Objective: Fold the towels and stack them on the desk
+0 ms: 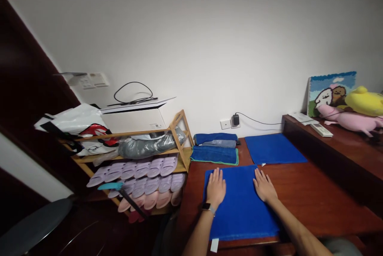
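A bright blue towel [239, 204] lies spread flat on the reddish-brown wooden table [317, 196], a white tag at its near left corner. My left hand [216, 187], with a watch on the wrist, rests flat on the towel's left side, fingers pointing away from me. Flat along the right edge of the cloth lies my right hand [265, 185], its fingers extended. Neither hand holds anything. Behind, to the right, is another flat blue towel [275, 149]. Folded darker blue cloths [214, 155], one edged in green, sit at the back left with a grey one [221, 143].
Left of the table stands a wooden rack [179, 128] with rows of lilac and pink slippers [149, 168] and a white box [134, 120] on top. On the right, a raised ledge holds a remote [321, 129] and plush toys [353, 119]. A plugged-in charger [236, 119] trails a cable.
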The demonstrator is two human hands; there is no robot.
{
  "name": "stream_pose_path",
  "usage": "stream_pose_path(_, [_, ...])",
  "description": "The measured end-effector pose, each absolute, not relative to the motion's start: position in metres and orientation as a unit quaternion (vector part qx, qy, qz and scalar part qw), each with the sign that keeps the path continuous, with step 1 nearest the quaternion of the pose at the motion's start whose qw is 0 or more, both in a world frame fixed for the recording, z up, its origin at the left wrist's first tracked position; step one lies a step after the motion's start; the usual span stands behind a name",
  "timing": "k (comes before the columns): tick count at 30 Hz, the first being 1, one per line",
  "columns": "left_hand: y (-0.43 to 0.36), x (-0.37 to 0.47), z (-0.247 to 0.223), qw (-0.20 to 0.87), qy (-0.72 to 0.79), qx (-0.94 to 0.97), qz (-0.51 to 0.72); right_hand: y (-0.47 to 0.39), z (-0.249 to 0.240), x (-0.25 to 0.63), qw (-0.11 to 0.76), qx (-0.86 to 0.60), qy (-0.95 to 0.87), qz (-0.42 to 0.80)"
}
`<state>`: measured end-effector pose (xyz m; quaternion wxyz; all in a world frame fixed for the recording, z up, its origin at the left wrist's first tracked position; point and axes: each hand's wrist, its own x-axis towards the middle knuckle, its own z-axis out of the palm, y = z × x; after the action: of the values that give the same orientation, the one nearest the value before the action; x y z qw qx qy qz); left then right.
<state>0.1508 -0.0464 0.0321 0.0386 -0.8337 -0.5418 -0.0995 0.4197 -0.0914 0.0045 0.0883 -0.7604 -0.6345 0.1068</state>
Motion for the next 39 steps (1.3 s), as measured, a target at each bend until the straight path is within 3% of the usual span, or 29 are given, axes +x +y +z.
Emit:
stream_pose_path(4, [-0.073,0.238,0.025,-0.005,-0.431,-0.891,-0.147,-0.091,0.004,0.421,0.090,-0.754,-0.642,0.106])
stream_pose_path(8, [-0.085,0.269,0.015,-0.051,-0.451,-0.881,-0.133,-0.093,0.004,0.421,0.073,-0.751,-0.649,0.096])
stream_pose_path(18, [-0.080,0.089,0.005,0.019,-0.634,-0.769,-0.073,-0.089,0.009,0.421,0.073,-0.761,-0.634,0.116])
stream_pose_path(31, [-0.087,0.089,0.011,0.053,-0.629,-0.770,-0.096,-0.167,-0.006,0.415,0.080,-0.765,-0.634,0.078])
stream_pose_path(35, [-0.098,0.130,0.024,0.062,-0.585,-0.795,-0.145,-0.169,-0.005,0.414,0.090,-0.762,-0.636,0.084])
stream_pose_path(39, [-0.122,0.220,0.029,-0.003,-0.465,-0.868,-0.171,-0.167,-0.005,0.416,0.090,-0.759,-0.640,0.079])
